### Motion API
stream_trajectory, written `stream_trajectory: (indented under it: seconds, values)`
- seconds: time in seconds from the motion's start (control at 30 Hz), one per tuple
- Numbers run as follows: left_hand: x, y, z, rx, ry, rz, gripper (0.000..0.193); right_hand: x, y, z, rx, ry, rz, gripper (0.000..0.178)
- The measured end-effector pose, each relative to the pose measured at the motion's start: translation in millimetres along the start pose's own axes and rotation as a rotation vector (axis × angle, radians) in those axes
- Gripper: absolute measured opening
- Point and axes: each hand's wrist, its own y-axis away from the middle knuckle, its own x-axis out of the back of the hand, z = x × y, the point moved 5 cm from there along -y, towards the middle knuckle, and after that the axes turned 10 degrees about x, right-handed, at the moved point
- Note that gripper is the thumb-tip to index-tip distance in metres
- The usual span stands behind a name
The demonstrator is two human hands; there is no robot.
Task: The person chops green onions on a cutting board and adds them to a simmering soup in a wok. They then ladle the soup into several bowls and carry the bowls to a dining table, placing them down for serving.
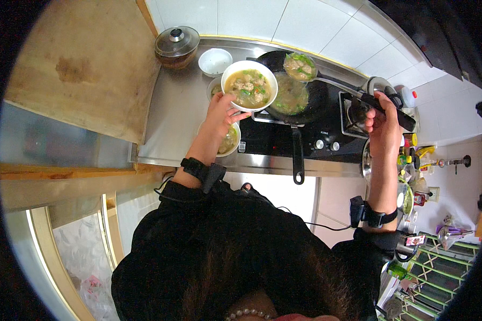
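Observation:
My left hand [224,113] grips the near left rim of a white bowl [276,88] holding soup with meatballs and chopped greens. In my right hand [382,119] is the black handle of a ladle [341,84]. The ladle's cup, full of meatballs, greens and broth, is up over the far side of a black wok [317,101], just right of the bowl. Some greenish soup [292,96] lies in the wok on the stove. Partly hidden behind my left hand and forearm, another bowl of soup [230,140] stands on the counter.
A small white bowl [215,60] and a lidded pot [177,47] stand at the far left of the steel counter [168,117]. The wok's long handle [298,160] juts over the front edge. Bottles and jars [409,142] crowd the right side, and a wooden board [80,69] stands at left.

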Motion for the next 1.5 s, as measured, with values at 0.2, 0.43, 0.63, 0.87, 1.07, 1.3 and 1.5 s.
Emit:
stream_trajectory:
  seconds: [0.2, 0.43, 0.63, 0.87, 1.07, 1.3, 1.5]
  values:
    - [-20.3, 3.3, -8.5, 0.051, 0.014, -0.071, 0.048, -20.4, 16.1, -22.2, -0.022, 0.016, -0.08, 0.032]
    - [-10.6, 19.3, -4.8, 0.04, -0.003, -0.045, 0.049, -63.3, 44.1, -11.5, -0.018, 0.068, -0.226, 0.029]
    - [20.2, 40.5, 13.6, -0.014, 0.051, -0.005, 0.058, -95.2, 67.8, 8.6, 0.048, 0.176, -0.436, 0.023]
    - [56.4, 49.3, 30.4, -0.075, 0.106, 0.074, 0.06, -125.0, 67.9, 22.6, 0.073, 0.113, -0.482, 0.023]
    - [87.2, 43.1, 36.1, -0.096, 0.158, 0.115, 0.058, -138.6, 45.5, 49.4, -0.091, -0.054, -0.3, 0.027]
    - [133.0, 20.2, 37.4, -0.123, 0.224, 0.121, 0.052, -150.0, 41.2, 50.7, -0.131, -0.108, -0.252, 0.035]
    - [169.2, 0.3, 39.2, -0.07, 0.179, 0.172, 0.048, -145.0, 39.8, 54.9, -0.087, -0.101, -0.185, 0.038]
